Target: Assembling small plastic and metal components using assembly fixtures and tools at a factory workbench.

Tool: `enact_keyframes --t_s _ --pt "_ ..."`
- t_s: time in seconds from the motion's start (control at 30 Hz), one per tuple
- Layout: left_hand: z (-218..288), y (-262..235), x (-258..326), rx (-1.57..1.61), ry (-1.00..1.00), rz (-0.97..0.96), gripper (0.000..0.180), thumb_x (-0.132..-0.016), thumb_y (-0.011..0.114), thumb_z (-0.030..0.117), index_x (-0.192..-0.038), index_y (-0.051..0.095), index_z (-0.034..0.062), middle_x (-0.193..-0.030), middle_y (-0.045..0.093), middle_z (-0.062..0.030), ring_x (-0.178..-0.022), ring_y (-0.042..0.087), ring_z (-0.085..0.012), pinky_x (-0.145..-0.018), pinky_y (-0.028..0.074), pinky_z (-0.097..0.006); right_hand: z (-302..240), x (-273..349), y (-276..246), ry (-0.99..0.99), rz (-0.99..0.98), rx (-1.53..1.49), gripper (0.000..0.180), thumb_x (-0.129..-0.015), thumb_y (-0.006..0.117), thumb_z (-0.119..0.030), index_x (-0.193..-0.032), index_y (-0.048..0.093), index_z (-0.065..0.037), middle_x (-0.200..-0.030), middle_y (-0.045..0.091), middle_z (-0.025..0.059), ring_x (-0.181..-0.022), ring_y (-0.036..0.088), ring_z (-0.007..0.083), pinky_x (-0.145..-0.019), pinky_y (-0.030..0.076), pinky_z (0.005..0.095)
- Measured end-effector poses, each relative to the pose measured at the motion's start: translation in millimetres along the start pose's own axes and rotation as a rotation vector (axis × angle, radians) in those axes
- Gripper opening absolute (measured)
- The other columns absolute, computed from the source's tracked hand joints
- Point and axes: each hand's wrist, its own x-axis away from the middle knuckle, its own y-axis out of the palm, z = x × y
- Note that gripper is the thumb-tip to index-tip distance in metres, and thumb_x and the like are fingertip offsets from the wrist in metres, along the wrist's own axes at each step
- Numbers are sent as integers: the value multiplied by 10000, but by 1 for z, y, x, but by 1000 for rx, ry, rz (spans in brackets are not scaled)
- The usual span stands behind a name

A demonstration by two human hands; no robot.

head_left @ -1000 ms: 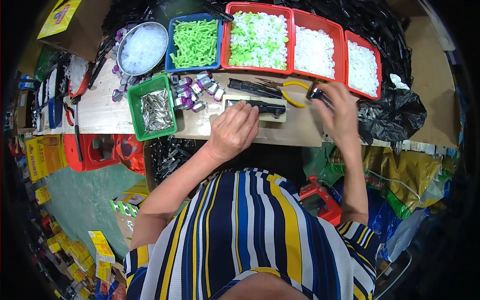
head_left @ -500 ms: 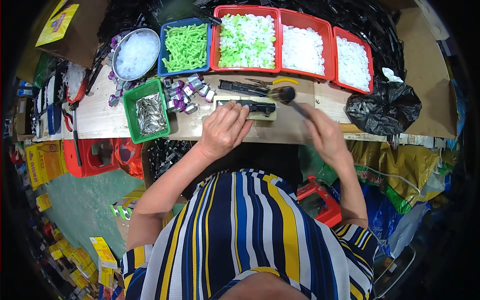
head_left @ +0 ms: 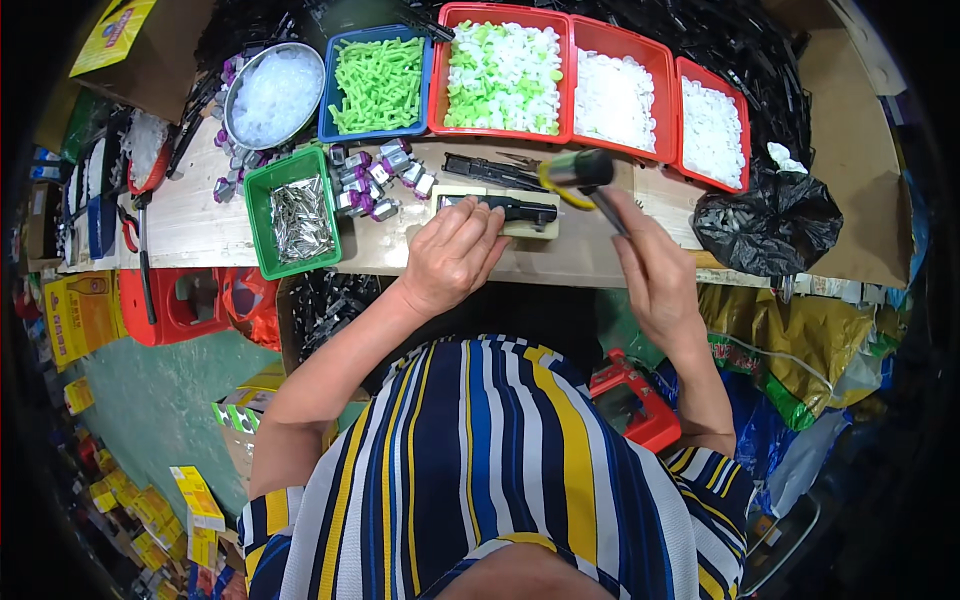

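My left hand (head_left: pixel 455 258) is closed at the fingertips on a long black plastic part (head_left: pixel 525 211), which lies in a cream block (head_left: pixel 546 230) on the table. In my right hand (head_left: pixel 655 268) is a mallet (head_left: pixel 582 170) with a dark cylindrical head, raised just right of the block; the fingers wrap round its handle. Just beyond the block lies another black plastic piece (head_left: pixel 480 170). Yellow-handled pliers (head_left: pixel 562 192) lie near it, partly hidden by the mallet head.
A green bin (head_left: pixel 330 257) of metal pins stands left of the block, beside several purple-and-grey pieces (head_left: pixel 385 165). Along the back are a bowl (head_left: pixel 232 125) of clear pieces, a blue bin (head_left: pixel 325 85) and red bins (head_left: pixel 568 75). A black bag (head_left: pixel 770 225) is at right.
The mallet has shifted slightly right and is held higher, its head now turned more sideways. My left hand stays on the black part. The whole view has shifted a little.
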Motion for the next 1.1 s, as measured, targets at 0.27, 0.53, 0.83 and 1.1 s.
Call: enact_keyframes --t_s 0.27,0.53,0.83,1.1 --pt "2 -2 0 4 -4 -22 347 -724 773 91 -1026 680 -52 -964 642 -132 -943 641 -290 -811 537 -356 -3 -1 6 48 -186 109 502 -904 593 17 -1390 521 -88 -839 606 202 -775 641 392 -667 510 443" --pt "1 1 -2 10 -1 6 371 -722 807 103 -1045 684 -34 -908 633 -118 -897 643 -310 -741 541 -368 7 -9 14 120 -238 161 474 -952 564 -90 -1415 478 -145 -888 628 223 -796 611 470 -660 493 511" --pt "2 0 -6 1 9 -9 387 -714 809 99 -1052 678 -37 -919 637 -125 -907 643 -309 -746 537 -367 19 4 30 29 -154 181 510 -939 541 -40 -1431 437 -123 -818 608 196 -699 628 434 -608 503 514" --pt "28 1 0 -133 -59 -41 339 -784 656 41 -1078 633 -126 -1017 624 -181 -998 616 -315 -843 524 -362 14 6 28 18 -179 272 526 -947 544 -55 -1452 423 -141 -791 592 205 -672 614 444 -583 481 526"
